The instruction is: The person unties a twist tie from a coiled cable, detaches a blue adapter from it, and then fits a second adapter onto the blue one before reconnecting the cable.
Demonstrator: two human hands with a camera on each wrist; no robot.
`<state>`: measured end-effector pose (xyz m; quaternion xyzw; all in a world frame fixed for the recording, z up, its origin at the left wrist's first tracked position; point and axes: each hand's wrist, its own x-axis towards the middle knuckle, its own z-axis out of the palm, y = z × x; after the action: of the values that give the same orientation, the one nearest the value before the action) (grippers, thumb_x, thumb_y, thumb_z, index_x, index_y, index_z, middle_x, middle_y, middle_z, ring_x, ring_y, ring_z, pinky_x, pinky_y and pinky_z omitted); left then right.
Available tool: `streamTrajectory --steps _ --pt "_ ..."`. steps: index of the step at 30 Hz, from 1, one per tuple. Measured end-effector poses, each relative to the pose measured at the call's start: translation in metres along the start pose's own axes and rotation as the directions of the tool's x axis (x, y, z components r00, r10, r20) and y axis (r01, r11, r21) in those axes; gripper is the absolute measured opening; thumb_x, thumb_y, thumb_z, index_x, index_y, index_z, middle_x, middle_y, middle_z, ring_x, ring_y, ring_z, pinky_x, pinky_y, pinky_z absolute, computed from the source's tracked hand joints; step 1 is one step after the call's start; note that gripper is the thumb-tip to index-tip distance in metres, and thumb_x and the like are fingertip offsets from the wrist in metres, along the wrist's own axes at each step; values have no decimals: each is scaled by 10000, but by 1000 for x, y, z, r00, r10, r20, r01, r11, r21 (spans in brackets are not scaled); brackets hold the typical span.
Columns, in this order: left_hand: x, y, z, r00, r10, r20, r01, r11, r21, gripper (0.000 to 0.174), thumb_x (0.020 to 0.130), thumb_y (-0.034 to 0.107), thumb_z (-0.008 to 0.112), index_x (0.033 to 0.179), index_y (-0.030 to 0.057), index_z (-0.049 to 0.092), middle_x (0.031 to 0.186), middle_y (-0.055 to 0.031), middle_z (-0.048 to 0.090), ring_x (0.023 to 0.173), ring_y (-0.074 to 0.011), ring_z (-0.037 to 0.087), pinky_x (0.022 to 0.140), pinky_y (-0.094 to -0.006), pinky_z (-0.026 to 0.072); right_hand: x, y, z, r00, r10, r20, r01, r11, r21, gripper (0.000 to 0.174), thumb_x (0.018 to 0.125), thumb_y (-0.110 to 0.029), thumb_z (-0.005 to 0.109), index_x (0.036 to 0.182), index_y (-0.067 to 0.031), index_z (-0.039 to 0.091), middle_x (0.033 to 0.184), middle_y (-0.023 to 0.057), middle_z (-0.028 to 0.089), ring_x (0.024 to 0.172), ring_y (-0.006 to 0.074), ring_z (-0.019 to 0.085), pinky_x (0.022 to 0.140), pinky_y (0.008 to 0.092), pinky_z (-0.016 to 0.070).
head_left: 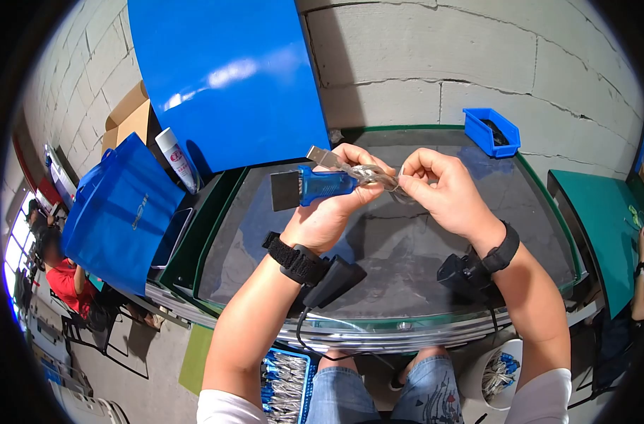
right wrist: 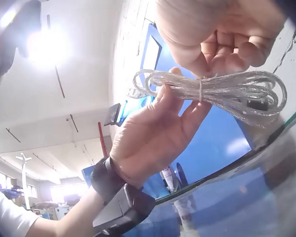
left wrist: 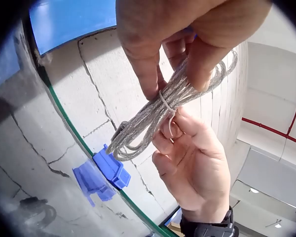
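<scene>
Right up close, the left hand (left wrist: 195,17), thumb and fingers narrow, pinched the coiled, clear-jacketed silver cable (left wrist: 142,117) in mid-air. And there, the right hand (left wrist: 192,160) pinched the thin white tie (left wrist: 165,101) round the cable's middle: a slack twist could let those loops spring out! Farther out, the blue plastic connector (head_left: 329,185), blocky and black-ended, jutted over the grey, green-edged table (head_left: 392,279), where a turn could snag it.

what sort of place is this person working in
Probably a small workshop or packing area: the left hand holds a bundled USB cable, more cables lie in a blue basket by the person's legs, and a bare block wall rises behind the table.
</scene>
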<state>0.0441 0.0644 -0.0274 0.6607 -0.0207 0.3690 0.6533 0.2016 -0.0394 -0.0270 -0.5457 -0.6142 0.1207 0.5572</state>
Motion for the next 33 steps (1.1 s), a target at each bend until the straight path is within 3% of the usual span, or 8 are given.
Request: streamTrajectory --steps 7,10,16,20,22,29,32,33 --pt "-1 6 1 998 -56 25 56 998 -9 280 764 -23 653 953 70 468 958 -82 603 1021 -231 572 951 -384 409 -1 -1 0 999 -42 18 42 999 13 66 805 -81 583 805 -17 569 690 19 553 626 100 500 563 257 400" --pt "-3 7 2 997 -72 -5 73 996 57 261 775 -19 642 958 66 476 951 -70 594 974 -195 572 926 -354 415 -5 -10 7 950 -309 -36 283 906 -315 78 759 16 558 785 -57 562 739 77 501 642 246 527 577 334 423" --pt "-3 2 -2 980 -89 -176 88 996 -16 205 808 7 623 955 76 497 985 -47 574 955 -145 561 839 -328 465 -5 -15 13 811 -580 76 557 726 -402 137 684 8 642 767 -76 574 755 36 504 701 232 538 589 341 444" --pt "-4 -2 -10 961 -127 -247 87 982 -168 248 885 56 539 1129 75 507 1113 -96 570 1050 -224 555 925 -375 446 -7 -14 13 834 -528 161 541 724 -429 117 694 -20 656 761 -79 580 784 26 500 733 220 540 597 334 451" --pt "-3 -3 -10 965 -110 -237 63 978 -201 242 886 63 540 1125 73 508 1115 -96 568 1054 -220 552 932 -374 441 -8 -16 13 906 -411 106 418 820 -392 101 707 -34 657 755 -76 579 807 26 496 739 213 536 608 332 452" --pt "-4 -2 -7 959 -127 -254 79 979 -188 232 881 67 552 1109 83 515 1100 -79 574 1034 -193 558 938 -361 428 -9 -18 9 923 -376 85 376 828 -417 88 739 -41 636 778 -59 560 805 44 475 721 222 531 616 328 447" --pt "-3 -4 -8 958 -39 -284 34 999 -23 228 874 56 557 1095 101 522 1068 -63 589 1004 -170 566 918 -348 434 -7 -17 1 928 -317 194 353 915 -194 63 764 -35 605 789 -40 548 811 59 468 720 194 535 608 305 435" --pt "-2 -6 -10 958 -39 -285 34 999 -22 228 874 56 557 1095 101 522 1068 -63 589 1004 -170 566 918 -348 434 -7 -19 -4 905 -225 362 283 952 -117 56 770 -41 595 783 -29 542 803 66 478 710 180 534 603 296 430"
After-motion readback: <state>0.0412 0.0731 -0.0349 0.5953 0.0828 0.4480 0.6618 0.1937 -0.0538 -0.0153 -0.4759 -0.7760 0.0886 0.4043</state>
